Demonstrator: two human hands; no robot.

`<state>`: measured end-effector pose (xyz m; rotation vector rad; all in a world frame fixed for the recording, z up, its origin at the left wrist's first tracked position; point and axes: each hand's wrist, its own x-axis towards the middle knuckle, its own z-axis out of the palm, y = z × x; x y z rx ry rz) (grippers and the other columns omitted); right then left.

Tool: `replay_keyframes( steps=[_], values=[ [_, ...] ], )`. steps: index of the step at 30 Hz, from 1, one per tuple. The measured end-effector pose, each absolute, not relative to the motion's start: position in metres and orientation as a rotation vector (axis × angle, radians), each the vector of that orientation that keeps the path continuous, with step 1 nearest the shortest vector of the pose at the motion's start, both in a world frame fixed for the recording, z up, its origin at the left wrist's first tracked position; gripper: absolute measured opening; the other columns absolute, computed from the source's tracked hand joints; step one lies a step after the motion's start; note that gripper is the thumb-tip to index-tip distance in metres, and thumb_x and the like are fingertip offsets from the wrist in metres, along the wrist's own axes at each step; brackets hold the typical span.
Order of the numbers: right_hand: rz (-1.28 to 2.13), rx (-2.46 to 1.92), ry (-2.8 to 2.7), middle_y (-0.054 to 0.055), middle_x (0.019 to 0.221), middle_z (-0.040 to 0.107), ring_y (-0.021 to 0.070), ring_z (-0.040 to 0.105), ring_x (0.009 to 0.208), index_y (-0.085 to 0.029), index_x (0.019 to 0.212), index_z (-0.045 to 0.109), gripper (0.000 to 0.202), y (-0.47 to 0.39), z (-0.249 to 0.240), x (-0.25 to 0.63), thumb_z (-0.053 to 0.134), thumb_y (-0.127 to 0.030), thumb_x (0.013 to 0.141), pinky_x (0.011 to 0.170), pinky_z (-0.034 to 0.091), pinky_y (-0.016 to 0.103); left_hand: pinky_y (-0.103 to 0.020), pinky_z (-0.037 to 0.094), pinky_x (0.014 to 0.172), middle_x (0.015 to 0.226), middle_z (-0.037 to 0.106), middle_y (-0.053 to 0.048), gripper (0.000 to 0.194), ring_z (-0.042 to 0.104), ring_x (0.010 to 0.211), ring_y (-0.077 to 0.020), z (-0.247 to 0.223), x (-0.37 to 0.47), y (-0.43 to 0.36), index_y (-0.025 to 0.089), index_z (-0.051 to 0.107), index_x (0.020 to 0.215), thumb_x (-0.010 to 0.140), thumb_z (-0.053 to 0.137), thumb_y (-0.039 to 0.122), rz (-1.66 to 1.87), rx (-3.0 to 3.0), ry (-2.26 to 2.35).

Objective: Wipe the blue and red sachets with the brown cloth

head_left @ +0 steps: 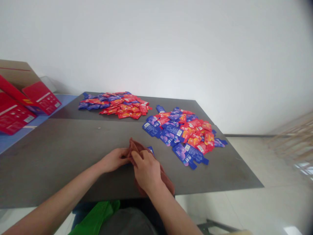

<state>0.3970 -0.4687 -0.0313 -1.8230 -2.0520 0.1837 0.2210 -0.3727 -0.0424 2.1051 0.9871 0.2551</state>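
Observation:
A reddish-brown cloth bag (pixel 167 181) lies at the table's front edge, partly covered by my hands. My left hand (pixel 116 159) pinches the left side of its upper end. Fingers of my right hand (pixel 147 168) are closed on the cloth near its top, over the bag. Just behind my right hand, a small piece of a blue packet (pixel 151 150) shows. Right of the bag is a pile of red sachets (pixel 194 139) with flat blue packets (pixel 181 153) around and under them.
Another pile of red and blue sachets (pixel 117 105) is at the back of the dark grey table (pixel 73 140). Red and brown cardboard boxes (pixel 42 98) stand at the left on a blue surface. A white wall rises behind; wooden slats are far right.

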Motion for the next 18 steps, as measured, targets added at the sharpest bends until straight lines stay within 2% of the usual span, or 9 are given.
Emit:
replay_keyframes(
  steps=[2, 5, 7, 11, 15, 18],
  values=[
    [0.208, -1.825, -2.161, 0.005, 0.103, 0.060, 0.0197, 0.058, 0.091, -0.032, 0.113, 0.063, 0.022, -0.468, -0.032, 0.393, 0.045, -0.032, 0.101, 0.076, 0.047, 0.029, -0.028, 0.044, 0.082, 0.090, 0.069, -0.002, 0.023, 0.061, 0.090, -0.0207, -0.046, 0.219, -0.379, 0.021, 0.064, 0.077, 0.087, 0.055, 0.038, 0.323, 2.096, 0.956],
    [0.199, -1.922, -2.159, 0.004, 0.101, 0.060, 0.0190, 0.061, 0.088, -0.029, 0.102, 0.065, 0.023, -0.455, -0.036, 0.404, 0.043, -0.037, 0.102, 0.074, 0.047, 0.028, -0.028, 0.042, 0.076, 0.078, 0.060, -0.001, 0.030, 0.057, 0.080, -0.0183, -0.052, 0.218, -0.384, 0.020, 0.054, 0.065, 0.089, 0.053, 0.036, 0.343, 2.190, 1.008],
    [0.154, -2.040, -2.104, 0.005, 0.101, 0.061, 0.0191, 0.063, 0.087, -0.027, 0.101, 0.065, 0.026, -0.442, -0.037, 0.421, 0.042, -0.039, 0.103, 0.072, 0.046, 0.029, -0.027, 0.039, 0.071, 0.072, 0.053, 0.001, 0.033, 0.053, 0.073, -0.0162, -0.056, 0.217, -0.385, 0.020, 0.049, 0.062, 0.090, 0.053, 0.037, 0.340, 2.226, 1.000],
    [0.082, -2.269, -1.973, 0.008, 0.104, 0.062, 0.0205, 0.064, 0.087, -0.025, 0.103, 0.067, 0.025, -0.430, -0.025, 0.452, 0.044, -0.035, 0.102, 0.071, 0.046, 0.031, -0.026, 0.038, 0.069, 0.074, 0.051, 0.002, 0.032, 0.051, 0.070, -0.0138, -0.060, 0.212, -0.383, 0.019, 0.043, 0.062, 0.089, 0.052, 0.033, 0.360, 2.191, 0.968],
    [0.039, -2.108, -1.974, 0.007, 0.106, 0.061, 0.0192, 0.062, 0.094, -0.028, 0.108, 0.066, 0.023, -0.450, -0.012, 0.433, 0.046, -0.036, 0.101, 0.075, 0.046, 0.029, -0.026, 0.037, 0.068, 0.073, 0.050, 0.002, 0.028, 0.050, 0.070, -0.0143, -0.062, 0.209, -0.384, 0.020, 0.040, 0.063, 0.086, 0.052, 0.029, 0.388, 2.165, 0.973],
    [0.079, -1.920, -2.160, 0.005, 0.102, 0.060, 0.0192, 0.060, 0.092, -0.029, 0.104, 0.066, 0.019, -0.463, -0.019, 0.402, 0.047, -0.033, 0.100, 0.071, 0.046, 0.027, -0.026, 0.037, 0.069, 0.072, 0.051, 0.002, 0.024, 0.051, 0.070, -0.0151, -0.061, 0.210, -0.385, 0.020, 0.042, 0.064, 0.085, 0.051, 0.027, 0.399, 2.171, 0.961]
  ],
)
